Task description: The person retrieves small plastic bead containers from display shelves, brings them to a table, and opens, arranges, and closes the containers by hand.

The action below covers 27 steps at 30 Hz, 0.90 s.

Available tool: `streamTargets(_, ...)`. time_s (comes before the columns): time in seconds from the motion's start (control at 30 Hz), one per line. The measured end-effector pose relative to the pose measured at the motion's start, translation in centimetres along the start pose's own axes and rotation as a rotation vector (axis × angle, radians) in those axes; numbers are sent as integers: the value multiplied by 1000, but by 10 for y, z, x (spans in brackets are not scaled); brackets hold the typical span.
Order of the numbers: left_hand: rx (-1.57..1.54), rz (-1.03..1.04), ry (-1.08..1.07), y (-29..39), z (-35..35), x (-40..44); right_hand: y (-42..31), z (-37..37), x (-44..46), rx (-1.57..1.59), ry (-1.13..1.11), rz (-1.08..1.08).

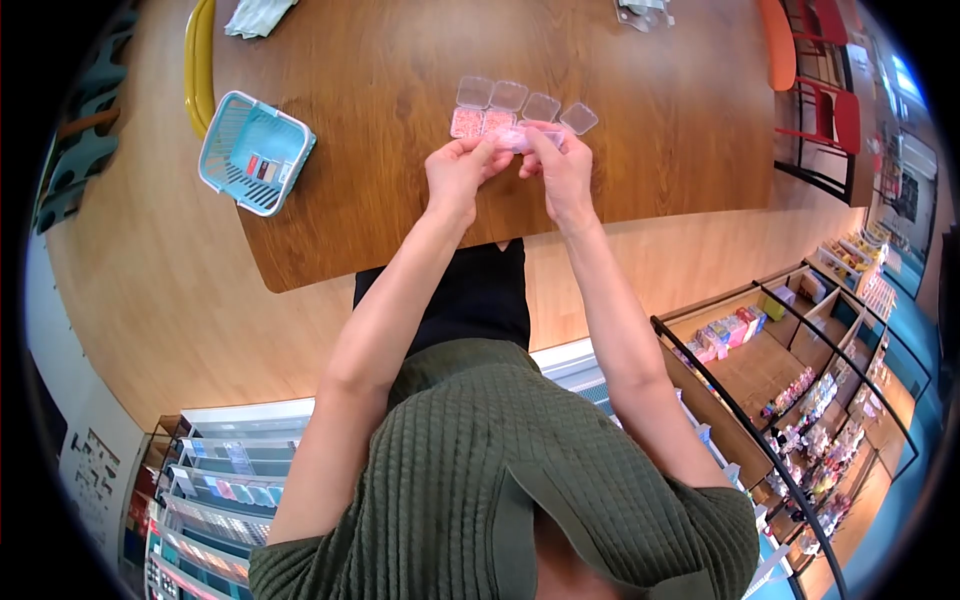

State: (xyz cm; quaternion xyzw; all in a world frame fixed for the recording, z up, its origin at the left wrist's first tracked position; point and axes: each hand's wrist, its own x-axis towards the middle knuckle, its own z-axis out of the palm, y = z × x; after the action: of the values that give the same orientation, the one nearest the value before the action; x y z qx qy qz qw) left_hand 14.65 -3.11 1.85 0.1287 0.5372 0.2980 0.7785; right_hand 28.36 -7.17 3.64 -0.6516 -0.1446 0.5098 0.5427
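Where both hands meet near the table's (690, 120) close edge, a small pinkish clear item (515, 138) sits between the fingertips, at the centre of the clock face used here. The left hand (460, 175) pinches it narrowly from the 8 o'clock side; the right hand (562, 170) closes its thumb and fingers on it from the 4 o'clock side. Whether it is a bag or a case, I cannot tell.

Just beyond, 4 clear lids (508, 96) fan from 11 round to 2 o'clock, the last tilted in line with the curve. Toward 10 o'clock, 2 clear compartments (467, 123) hold pink pieces. The fingers get in the way of whatever lies under the lids on the right, so those contents are hidden.

At 9 o'clock, well apart, a light blue basket (240, 150) with a white rim stands by the table edge, holding a few small dark, red and white items (262, 168). A yellow chair (199, 70) is between 9 and 10, a crumpled pale wrapper (258, 14) at 10, and another pale item (645, 12) between 1 and 2. An orange chair (779, 45) stands at 2, a red chair (843, 120) at 3, stocked display shelving (735, 400) at 4, and white racks (225, 500) between 7 and 8 o'clock.
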Motion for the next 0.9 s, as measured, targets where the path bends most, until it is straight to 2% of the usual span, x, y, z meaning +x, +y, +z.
streamTargets(0.27,25,-50,19,1,0,10,-2,0,3,0,18,54)
streamTargets(0.9,71,-10,46,4,0,10,-3,3,-4,41,46,90)
